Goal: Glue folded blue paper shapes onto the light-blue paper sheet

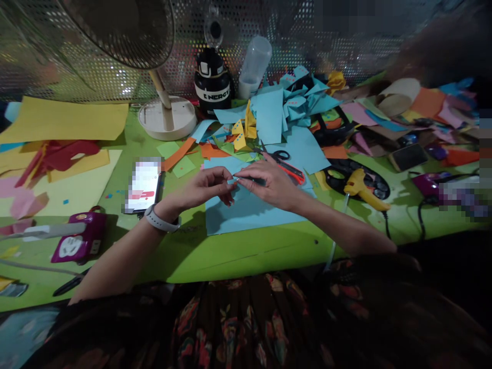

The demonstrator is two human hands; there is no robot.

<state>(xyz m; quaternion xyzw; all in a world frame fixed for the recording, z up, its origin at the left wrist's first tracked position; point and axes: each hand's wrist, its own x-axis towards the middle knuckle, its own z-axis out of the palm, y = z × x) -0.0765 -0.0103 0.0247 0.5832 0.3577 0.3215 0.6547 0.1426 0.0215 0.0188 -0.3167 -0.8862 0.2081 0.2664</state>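
Observation:
Above a light blue paper sheet point(253, 215), my two hands meet at the fingertips. My left hand point(211, 187), with a pale watch band at its wrist, pinches a tiny piece of light blue paper point(231, 181). Between the thumb and fingers of my right hand point(269, 184) is a slim dark tool point(258, 181), its tip at the paper piece; its exact kind is too small to make out. Just behind my right hand lie black-handled scissors point(282, 155) and a red-orange handled tool point(294, 174), partly hidden.
Folded yellow paper pieces point(246, 134) and a pile of blue paper point(295, 102) lie behind my hands. A phone point(143, 184) and purple box point(80, 237) are left; a yellow glue gun point(361, 188) is right. A fan point(167, 118) and black bottle point(212, 87) stand behind.

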